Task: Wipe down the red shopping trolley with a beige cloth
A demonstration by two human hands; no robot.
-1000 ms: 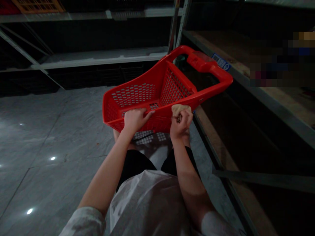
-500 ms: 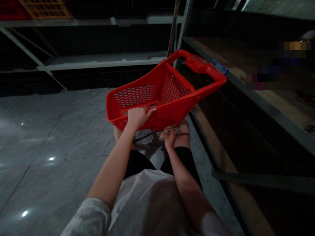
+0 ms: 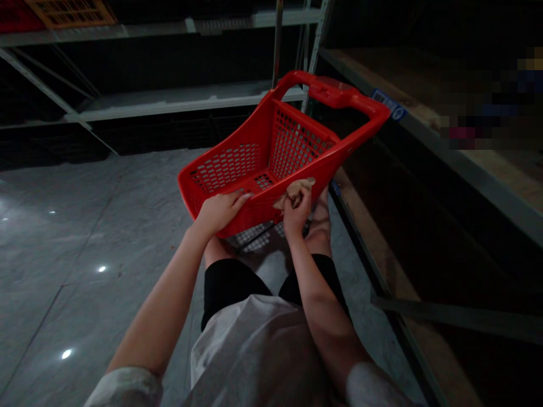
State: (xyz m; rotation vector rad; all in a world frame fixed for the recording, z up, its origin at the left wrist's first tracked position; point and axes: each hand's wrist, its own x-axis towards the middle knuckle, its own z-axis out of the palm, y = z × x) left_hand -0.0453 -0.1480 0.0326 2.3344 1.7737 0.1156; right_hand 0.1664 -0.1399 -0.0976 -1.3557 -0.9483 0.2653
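Observation:
A red plastic shopping basket [image 3: 305, 164] with slotted walls and a long loop handle leans between my legs, its handle end raised to the far right. My left hand [image 3: 218, 213] grips the near rim toward its lower left end, thumb along the edge and fingers wrapped over the wall. In my right hand [image 3: 297, 217] is a crumpled tan cloth [image 3: 299, 189], bunched in closed fingers against the basket's near outer side. The basket's underside and the lower part of its near wall are partly hidden by my hands.
At the back stands a metal rack [image 3: 169, 107] with dark crates beneath and a yellow crate [image 3: 72, 12] on top. Wooden shelving [image 3: 449, 152] with a blue label [image 3: 388, 104] runs close along the right. Grey tile floor [image 3: 85, 226] spreads at left.
My right hand has moved up with the cloth, from below the basket's edge onto its near side wall. My left hand has slid left and slightly down, and the basket has shifted and tilted a little.

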